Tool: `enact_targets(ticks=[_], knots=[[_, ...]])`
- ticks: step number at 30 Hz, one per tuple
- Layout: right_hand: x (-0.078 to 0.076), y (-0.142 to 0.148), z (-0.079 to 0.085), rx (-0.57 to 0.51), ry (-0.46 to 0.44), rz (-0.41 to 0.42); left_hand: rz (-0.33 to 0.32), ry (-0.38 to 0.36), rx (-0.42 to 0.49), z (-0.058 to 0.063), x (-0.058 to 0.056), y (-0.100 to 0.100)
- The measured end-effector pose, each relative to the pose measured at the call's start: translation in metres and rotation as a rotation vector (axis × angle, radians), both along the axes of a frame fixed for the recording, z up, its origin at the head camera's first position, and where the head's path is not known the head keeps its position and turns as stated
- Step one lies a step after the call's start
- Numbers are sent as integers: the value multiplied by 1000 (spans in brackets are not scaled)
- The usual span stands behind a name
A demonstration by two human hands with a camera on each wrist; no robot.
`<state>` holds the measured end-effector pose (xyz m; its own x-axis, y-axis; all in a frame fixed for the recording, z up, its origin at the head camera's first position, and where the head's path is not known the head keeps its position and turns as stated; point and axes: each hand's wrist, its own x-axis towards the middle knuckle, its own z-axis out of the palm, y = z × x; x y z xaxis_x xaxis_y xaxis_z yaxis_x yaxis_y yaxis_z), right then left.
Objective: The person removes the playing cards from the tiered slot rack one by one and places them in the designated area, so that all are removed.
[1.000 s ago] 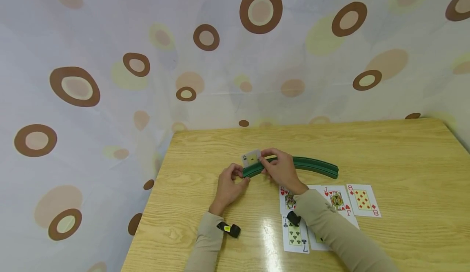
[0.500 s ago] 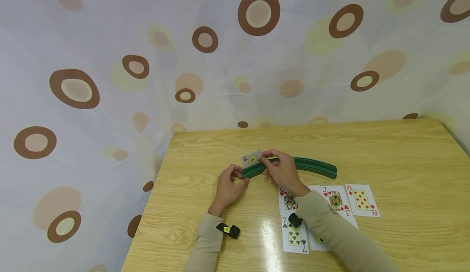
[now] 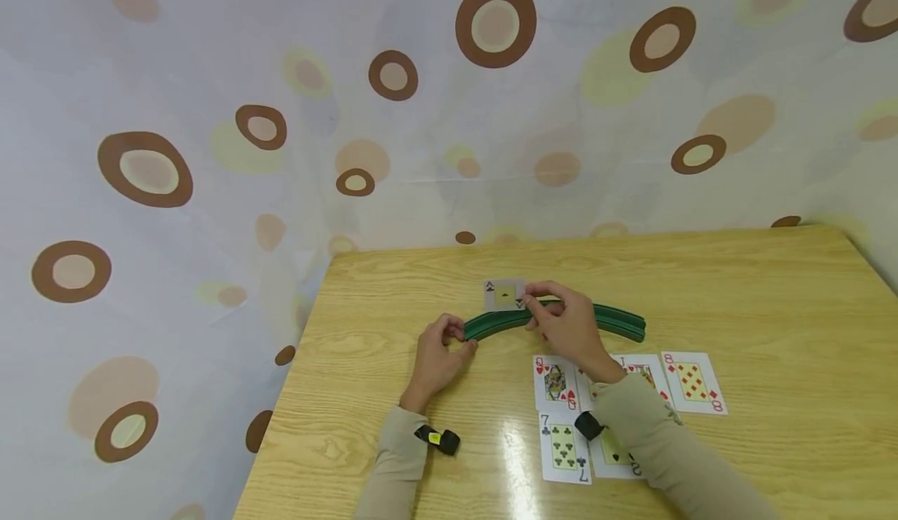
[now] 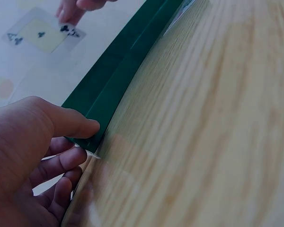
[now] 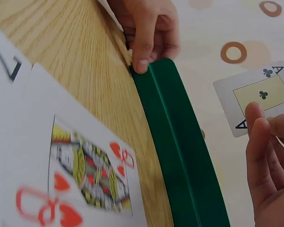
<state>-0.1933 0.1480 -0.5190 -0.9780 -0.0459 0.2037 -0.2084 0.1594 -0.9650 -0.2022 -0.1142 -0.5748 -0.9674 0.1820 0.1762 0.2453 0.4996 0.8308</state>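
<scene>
My left hand (image 3: 436,358) pinches the left end of a curved green card holder (image 3: 493,322), thumb on its near face and fingers curled behind, as the left wrist view shows. The holder lies on the wooden table with a groove along its length. In my right hand (image 3: 574,331), thumb and fingers pinch the ace of clubs (image 3: 503,295) by a corner. That card is face toward me above the holder's left half; in the right wrist view the ace (image 5: 270,90) appears apart from the holder (image 5: 173,127). The right hand overlaps the middle of the holder.
Face-up cards lie at the near right: a queen of hearts (image 3: 555,383), an eight of diamonds (image 3: 693,382), a seven of clubs (image 3: 563,448) and a spade card (image 3: 614,454). My right forearm covers others partly. A patterned wall covering (image 3: 435,130) rises behind the table (image 3: 379,278).
My right hand has moved right and slightly up, lifting the ace of clubs from the holder's left end and straightening it. The left hand stays on the holder's end.
</scene>
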Motion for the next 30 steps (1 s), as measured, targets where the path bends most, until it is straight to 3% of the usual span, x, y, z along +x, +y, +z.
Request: enact_targets(ticks=[9,18,24,30], knots=[[19,57,4,53,16,-93,0,1,-1,0,1,1],[48,118,2,152,-35,-222,-6,-3,3,1,1,1],[68,141,-4,213,-105,-278,1,-5,-4,1,1,0],[85,155,-10,211,-101,-320,9,-21,-4,1,2,2]])
